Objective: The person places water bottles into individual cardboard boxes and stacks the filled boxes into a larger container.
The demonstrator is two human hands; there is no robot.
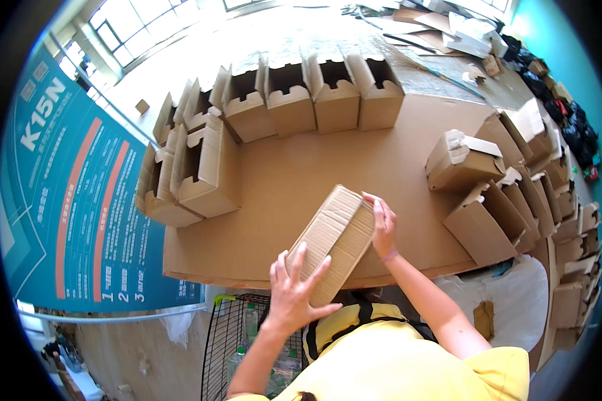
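Open brown cardboard boxes (210,187) line the brown surface's (301,167) left edge; below its near edge, a black wire basket (215,341) holds clear bottles (251,322). The left hand (293,294), spread, touches a rectangular brown carton (331,219) over that edge; the right hand (384,228) grips it.
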